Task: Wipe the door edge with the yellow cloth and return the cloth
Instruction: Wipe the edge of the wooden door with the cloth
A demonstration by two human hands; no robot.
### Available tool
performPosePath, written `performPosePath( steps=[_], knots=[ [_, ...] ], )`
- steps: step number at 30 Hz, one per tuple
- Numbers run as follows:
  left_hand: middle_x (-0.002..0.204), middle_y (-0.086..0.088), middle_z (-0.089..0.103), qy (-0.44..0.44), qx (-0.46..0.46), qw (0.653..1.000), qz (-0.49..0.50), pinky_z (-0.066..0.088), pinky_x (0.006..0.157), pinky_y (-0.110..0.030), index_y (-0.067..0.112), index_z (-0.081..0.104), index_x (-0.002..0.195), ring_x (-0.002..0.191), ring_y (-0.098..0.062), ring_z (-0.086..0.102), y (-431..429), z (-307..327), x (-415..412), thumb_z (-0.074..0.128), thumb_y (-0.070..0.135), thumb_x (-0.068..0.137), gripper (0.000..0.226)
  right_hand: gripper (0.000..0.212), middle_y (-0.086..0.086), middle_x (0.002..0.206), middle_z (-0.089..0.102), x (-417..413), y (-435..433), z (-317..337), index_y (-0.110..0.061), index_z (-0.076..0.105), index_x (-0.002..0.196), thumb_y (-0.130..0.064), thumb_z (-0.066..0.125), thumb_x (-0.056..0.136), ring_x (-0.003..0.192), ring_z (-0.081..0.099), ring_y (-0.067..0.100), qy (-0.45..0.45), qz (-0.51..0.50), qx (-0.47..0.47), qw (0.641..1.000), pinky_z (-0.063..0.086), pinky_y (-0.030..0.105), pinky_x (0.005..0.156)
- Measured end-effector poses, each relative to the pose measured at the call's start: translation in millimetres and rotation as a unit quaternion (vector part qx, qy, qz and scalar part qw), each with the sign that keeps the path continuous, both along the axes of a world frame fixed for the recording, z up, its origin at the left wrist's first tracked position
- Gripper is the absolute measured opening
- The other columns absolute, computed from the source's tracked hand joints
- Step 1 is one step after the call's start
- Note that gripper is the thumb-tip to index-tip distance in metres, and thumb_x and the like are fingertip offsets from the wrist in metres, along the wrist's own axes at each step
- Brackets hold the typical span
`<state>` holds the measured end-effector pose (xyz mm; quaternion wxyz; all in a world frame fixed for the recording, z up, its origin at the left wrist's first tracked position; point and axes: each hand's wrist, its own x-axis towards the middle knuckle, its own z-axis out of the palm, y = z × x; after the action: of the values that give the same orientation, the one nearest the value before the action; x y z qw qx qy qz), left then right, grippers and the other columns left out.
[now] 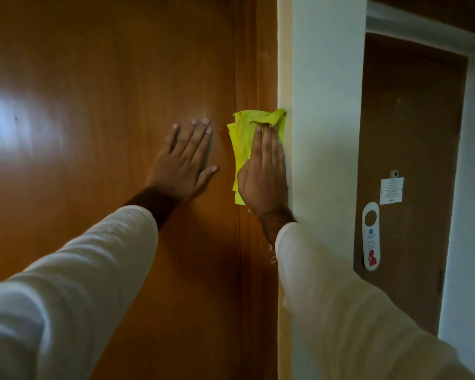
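Observation:
A glossy brown wooden door (107, 105) fills the left of the view, with its edge and frame strip (254, 64) running top to bottom beside a white wall corner. The yellow cloth (243, 135) is folded and pressed flat against that strip by my right hand (263, 171), palm on the cloth, fingers pointing up. My left hand (185, 160) lies flat on the door panel just left of the cloth, fingers spread, holding nothing. Both arms wear pale long sleeves.
A white wall (327, 133) juts out right of the door frame. Further right stands a second brown door (409, 133) with a paper notice (391, 190), a white door hanger (370, 237) and a peephole.

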<state>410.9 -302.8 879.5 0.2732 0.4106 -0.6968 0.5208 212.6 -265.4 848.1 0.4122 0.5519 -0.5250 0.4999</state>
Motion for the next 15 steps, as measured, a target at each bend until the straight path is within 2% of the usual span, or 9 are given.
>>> performPosePath(
  steps=[3, 9, 12, 15],
  knots=[
    [0.176, -0.015, 0.006, -0.001, -0.025, 1.000, 0.003, 0.015, 0.130, -0.056, 0.004, 0.008, 0.167, 0.165, -0.030, 0.009, -1.6, -0.6, -3.2, 0.018, 0.064, 0.106, 0.086, 0.069, 0.018, 0.164, 0.025, 2.4, -3.7, 0.7, -0.005, 0.021, 0.157, -0.042, 0.041, 0.102, 0.152, 0.023, 0.036, -0.008, -0.023, -0.006, 1.000, 0.021, 0.046, 0.123],
    [0.176, -0.015, 0.008, -0.003, -0.046, 0.999, -0.005, 0.016, 0.130, -0.056, 0.004, 0.009, 0.167, 0.165, -0.030, 0.009, -3.5, -2.1, -2.3, 0.018, 0.065, 0.106, 0.086, 0.067, 0.019, 0.164, 0.024, 2.3, -4.7, -10.0, -0.004, 0.018, 0.157, -0.036, 0.042, 0.103, 0.152, 0.022, 0.036, -0.018, -0.029, 0.009, 0.999, 0.021, 0.046, 0.123],
    [0.176, -0.015, 0.008, -0.004, -0.057, 0.998, -0.010, 0.016, 0.130, -0.057, 0.004, 0.009, 0.167, 0.165, -0.030, 0.009, -4.4, -1.6, -1.5, 0.018, 0.065, 0.106, 0.086, 0.066, 0.020, 0.164, 0.022, 3.2, -0.8, -57.6, -0.005, 0.014, 0.158, -0.035, 0.038, 0.105, 0.153, 0.018, 0.035, -0.012, -0.027, 0.030, 0.999, 0.016, 0.044, 0.124],
    [0.176, -0.016, 0.008, -0.005, -0.060, 0.998, -0.013, 0.016, 0.130, -0.058, 0.003, 0.010, 0.167, 0.164, -0.031, 0.009, -3.9, -1.9, -2.2, 0.019, 0.064, 0.106, 0.086, 0.063, 0.023, 0.156, 0.038, 1.6, 2.6, -141.2, -0.004, 0.021, 0.154, -0.035, 0.043, 0.104, 0.147, 0.033, 0.039, -0.015, -0.046, 0.069, 0.996, 0.024, 0.046, 0.121]
  ],
)
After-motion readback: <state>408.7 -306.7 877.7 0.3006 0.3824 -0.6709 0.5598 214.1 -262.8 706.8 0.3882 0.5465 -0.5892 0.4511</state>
